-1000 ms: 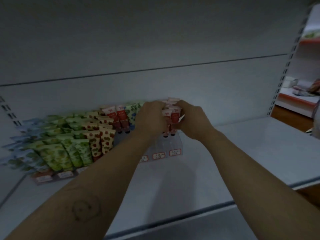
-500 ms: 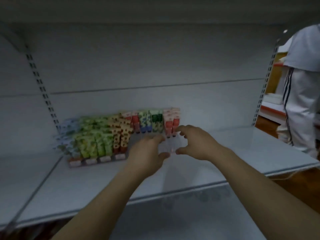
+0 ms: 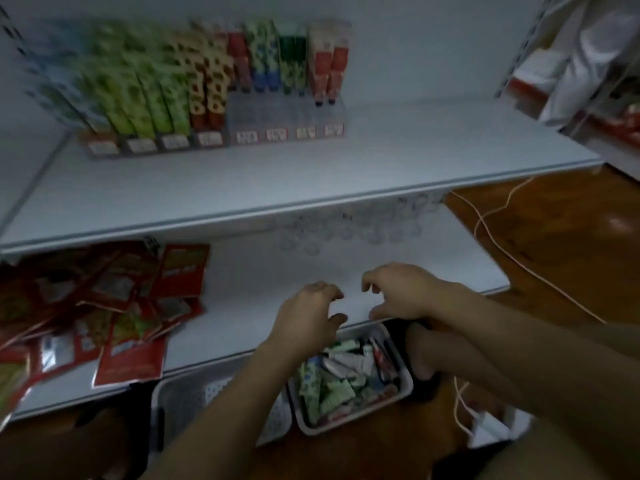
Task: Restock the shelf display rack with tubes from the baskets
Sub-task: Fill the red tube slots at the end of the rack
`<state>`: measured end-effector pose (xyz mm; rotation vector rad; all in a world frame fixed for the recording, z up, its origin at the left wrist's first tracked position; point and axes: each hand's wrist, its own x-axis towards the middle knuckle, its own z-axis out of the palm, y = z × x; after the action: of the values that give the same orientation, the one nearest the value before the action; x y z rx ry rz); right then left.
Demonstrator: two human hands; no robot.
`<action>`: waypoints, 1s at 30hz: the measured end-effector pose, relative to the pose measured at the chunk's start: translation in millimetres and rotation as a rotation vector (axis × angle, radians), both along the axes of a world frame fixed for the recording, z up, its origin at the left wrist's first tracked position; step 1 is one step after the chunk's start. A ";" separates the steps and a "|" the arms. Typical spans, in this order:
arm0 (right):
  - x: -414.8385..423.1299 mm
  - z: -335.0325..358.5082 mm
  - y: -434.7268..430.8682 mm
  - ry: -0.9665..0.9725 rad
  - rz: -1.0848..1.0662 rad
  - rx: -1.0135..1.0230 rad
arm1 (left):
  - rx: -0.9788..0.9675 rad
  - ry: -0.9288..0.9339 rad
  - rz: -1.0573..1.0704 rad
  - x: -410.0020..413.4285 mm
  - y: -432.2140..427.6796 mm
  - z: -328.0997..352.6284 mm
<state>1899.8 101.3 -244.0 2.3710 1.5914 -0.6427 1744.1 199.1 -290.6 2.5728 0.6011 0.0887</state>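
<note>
White steel shelves fill the view, blurred by camera motion. On the upper shelf (image 3: pixel 311 174), at 11 to 12 o'clock, stands the clear rack (image 3: pixel 287 116) with price tags along its front. Its tubes (image 3: pixel 156 95) stand in columns: pale blue and green at the 10 o'clock end, then cream-and-red, then red, blue, dark green and red-and-cream toward 12. In the right half they stand only in the back rows.

The left hand (image 3: pixel 304 320) and the right hand (image 3: pixel 401 292) hang near the centre, just apart, over the front edge of the lower shelf (image 3: pixel 415 258). Both are half-curled with the fingers spread, and both hold nothing.

Directly beneath them, at 6 o'clock, a white basket (image 3: pixel 358 410) sits on the wooden floor (image 3: pixel 571 237), heaped with loose tubes (image 3: pixel 339 375), mostly green and white with some red. Touching its 9 o'clock side is a grey basket (image 3: pixel 194 400) with a perforated bottom, partly hidden by the left forearm.

Red packets (image 3: pixel 131 306) lie in a loose pile on the lower shelf at 9 o'clock. A pale cable (image 3: pixel 491 216) runs across the floor at 3 o'clock.
</note>
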 end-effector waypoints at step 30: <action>30.5 -187.5 -43.3 0.192 0.008 -0.440 | -0.105 0.545 -0.347 39.0 -77.1 -180.4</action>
<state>1930.3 58.0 -431.4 2.0263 1.3513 -1.1176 1783.1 122.1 -471.0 2.5519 0.3181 -0.7576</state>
